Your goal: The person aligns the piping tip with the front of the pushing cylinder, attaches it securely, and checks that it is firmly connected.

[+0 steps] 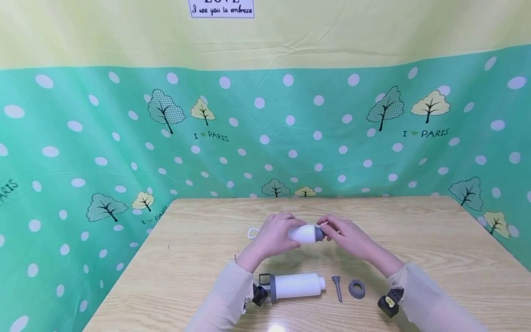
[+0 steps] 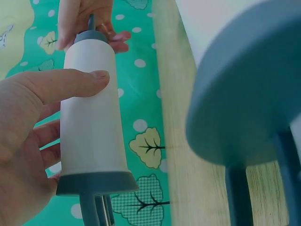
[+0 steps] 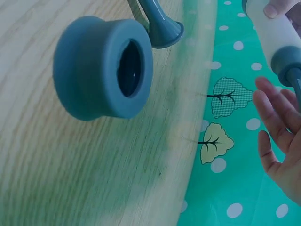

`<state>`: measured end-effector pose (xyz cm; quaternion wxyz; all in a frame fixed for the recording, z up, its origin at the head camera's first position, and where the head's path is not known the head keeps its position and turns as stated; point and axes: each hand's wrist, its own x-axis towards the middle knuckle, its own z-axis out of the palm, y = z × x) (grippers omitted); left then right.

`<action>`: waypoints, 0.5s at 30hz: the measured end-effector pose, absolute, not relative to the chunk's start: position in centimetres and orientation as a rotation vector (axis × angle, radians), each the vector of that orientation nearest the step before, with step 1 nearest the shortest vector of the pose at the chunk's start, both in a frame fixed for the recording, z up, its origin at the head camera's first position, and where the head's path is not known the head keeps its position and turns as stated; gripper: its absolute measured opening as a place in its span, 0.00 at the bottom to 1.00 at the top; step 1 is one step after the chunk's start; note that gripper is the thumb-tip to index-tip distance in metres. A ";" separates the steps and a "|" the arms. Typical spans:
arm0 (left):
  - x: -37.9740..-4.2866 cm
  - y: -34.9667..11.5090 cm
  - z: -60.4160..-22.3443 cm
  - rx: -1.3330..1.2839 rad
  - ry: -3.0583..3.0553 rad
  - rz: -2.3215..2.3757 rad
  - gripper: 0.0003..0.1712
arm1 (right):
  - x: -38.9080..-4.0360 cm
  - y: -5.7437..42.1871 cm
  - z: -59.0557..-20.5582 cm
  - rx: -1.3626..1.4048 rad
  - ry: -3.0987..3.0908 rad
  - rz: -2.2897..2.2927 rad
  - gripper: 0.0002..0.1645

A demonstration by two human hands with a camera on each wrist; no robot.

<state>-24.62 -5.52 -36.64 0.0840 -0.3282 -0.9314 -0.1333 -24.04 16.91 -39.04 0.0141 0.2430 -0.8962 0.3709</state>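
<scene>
Raised over the table's middle is a white icing syringe point(image 1: 304, 234) with a grey flange and a grey collar. My left hand point(image 1: 275, 234) grips its barrel, thumb across the front and fingers behind. A thin grey nozzle point(image 2: 91, 22) sticks out of the collar point(image 2: 91, 36). Beside that end is my right hand point(image 1: 346, 234), its loosely bent fingers point(image 3: 277, 110) spread around the nozzle. A second white syringe point(image 1: 297, 285) lies nearer me, its grey flange and handle to the left. Right of its tip lie a loose grey nozzle point(image 1: 338, 288) and a grey ring collar point(image 1: 356, 289).
The wooden table point(image 1: 199, 258) ends at a green, dotted cloth backdrop point(image 1: 265, 138) printed with trees. Black wrist cameras point(image 1: 390, 302) sit on both forearms, the left one close over the lying syringe's handle end.
</scene>
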 end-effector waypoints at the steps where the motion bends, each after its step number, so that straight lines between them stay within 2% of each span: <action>1: -24.7 -5.6 -36.7 -0.978 -2.779 -0.395 0.31 | -24.0 16.9 -39.0 0.750 -2.787 1.153 0.20; 6: -24.8 -5.8 -36.7 -0.976 -2.774 -0.394 0.31 | -23.8 17.0 -39.1 0.782 -2.739 1.174 0.24; 15: -24.8 -5.8 -36.8 -0.971 -2.774 -0.395 0.30 | -23.7 16.8 -38.9 0.836 -2.647 1.057 0.23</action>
